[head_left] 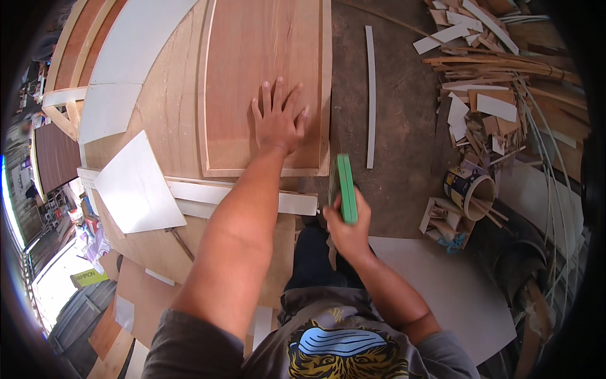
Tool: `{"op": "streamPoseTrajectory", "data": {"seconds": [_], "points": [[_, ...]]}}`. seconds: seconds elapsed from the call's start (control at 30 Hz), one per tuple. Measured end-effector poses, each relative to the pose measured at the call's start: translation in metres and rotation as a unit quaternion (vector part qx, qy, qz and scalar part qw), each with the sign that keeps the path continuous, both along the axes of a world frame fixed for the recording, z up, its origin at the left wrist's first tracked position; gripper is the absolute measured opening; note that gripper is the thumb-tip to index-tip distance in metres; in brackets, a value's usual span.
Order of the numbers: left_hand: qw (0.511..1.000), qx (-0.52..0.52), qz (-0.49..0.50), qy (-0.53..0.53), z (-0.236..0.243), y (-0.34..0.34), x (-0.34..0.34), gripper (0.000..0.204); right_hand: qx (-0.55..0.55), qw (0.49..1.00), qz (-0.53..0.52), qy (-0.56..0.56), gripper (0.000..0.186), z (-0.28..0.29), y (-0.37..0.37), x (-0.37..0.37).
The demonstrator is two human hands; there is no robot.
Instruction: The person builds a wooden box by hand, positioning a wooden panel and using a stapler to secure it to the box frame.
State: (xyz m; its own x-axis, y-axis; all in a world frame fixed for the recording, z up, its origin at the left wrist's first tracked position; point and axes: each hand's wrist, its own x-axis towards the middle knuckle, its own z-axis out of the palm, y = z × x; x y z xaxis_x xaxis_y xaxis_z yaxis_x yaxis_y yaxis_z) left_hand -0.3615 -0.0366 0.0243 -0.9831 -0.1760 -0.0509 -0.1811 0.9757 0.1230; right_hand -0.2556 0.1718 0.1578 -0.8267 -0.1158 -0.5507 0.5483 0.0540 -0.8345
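Observation:
My left hand (278, 123) lies flat with fingers spread on a shallow wooden panel (249, 57) edged with thin strips. Its palm presses near the panel's front right corner. My right hand (351, 224) is closed around the green handle of a handsaw (344, 183), just off that same corner. The saw's blade is seen nearly edge-on and is hard to make out along the panel's right edge. Under my left forearm, a long white-faced strip of board (297, 203) sticks out in front of the panel.
A white board piece (139, 186) rests on the plywood worktop (170, 95) at left. On the floor at right lie a narrow pale strip (370, 95), a heap of wood offcuts (492, 107), a bucket (483, 192) and a small wooden box (445, 221).

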Motion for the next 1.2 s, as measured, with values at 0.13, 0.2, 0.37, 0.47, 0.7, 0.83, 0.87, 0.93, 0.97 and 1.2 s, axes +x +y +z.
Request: {"op": "streamPoseTrajectory", "data": {"seconds": [0.13, 0.2, 0.37, 0.47, 0.7, 0.83, 0.87, 0.93, 0.97, 1.2], "points": [[1.000, -0.006, -0.006, -0.019, 0.008, -0.003, 0.003, 0.063, -0.042, 0.998, -0.031, -0.028, 0.019, -0.004, -0.002, 0.000], [1.000, 0.001, -0.002, 0.001, 0.004, 0.001, 0.000, 0.061, -0.047, 0.998, -0.020, -0.044, 0.019, -0.002, -0.004, -0.011], [1.000, -0.006, -0.004, 0.006, 0.000, -0.003, -0.001, 0.061, -0.022, 0.999, 0.004, -0.029, 0.019, 0.012, 0.007, 0.012], [1.000, -0.009, -0.008, 0.018, -0.001, -0.001, 0.001, 0.062, -0.043, 0.999, -0.007, -0.031, 0.019, 0.005, 0.003, 0.005], [1.000, -0.010, -0.007, 0.024, -0.001, 0.000, -0.001, 0.061, -0.052, 0.998, -0.008, -0.044, 0.018, 0.005, 0.006, 0.005], [1.000, -0.005, -0.008, 0.025, -0.002, -0.001, -0.001, 0.060, -0.056, 0.996, -0.022, -0.058, 0.017, 0.004, 0.015, 0.010], [1.000, -0.006, -0.005, 0.025, -0.001, -0.001, 0.001, 0.060, -0.056, 0.996, -0.027, -0.063, 0.016, 0.008, 0.015, 0.008], [1.000, -0.008, -0.003, 0.025, 0.000, -0.004, -0.001, 0.060, -0.048, 0.998, -0.011, -0.044, 0.015, 0.008, 0.001, -0.004], [1.000, -0.002, -0.004, 0.022, 0.002, -0.002, -0.002, 0.061, -0.036, 0.999, 0.005, -0.027, 0.015, 0.010, -0.003, -0.008], [1.000, 0.002, -0.004, 0.022, 0.000, 0.001, 0.001, 0.061, 0.012, 0.992, 0.049, 0.119, 0.022, 0.017, 0.002, 0.014]]}}
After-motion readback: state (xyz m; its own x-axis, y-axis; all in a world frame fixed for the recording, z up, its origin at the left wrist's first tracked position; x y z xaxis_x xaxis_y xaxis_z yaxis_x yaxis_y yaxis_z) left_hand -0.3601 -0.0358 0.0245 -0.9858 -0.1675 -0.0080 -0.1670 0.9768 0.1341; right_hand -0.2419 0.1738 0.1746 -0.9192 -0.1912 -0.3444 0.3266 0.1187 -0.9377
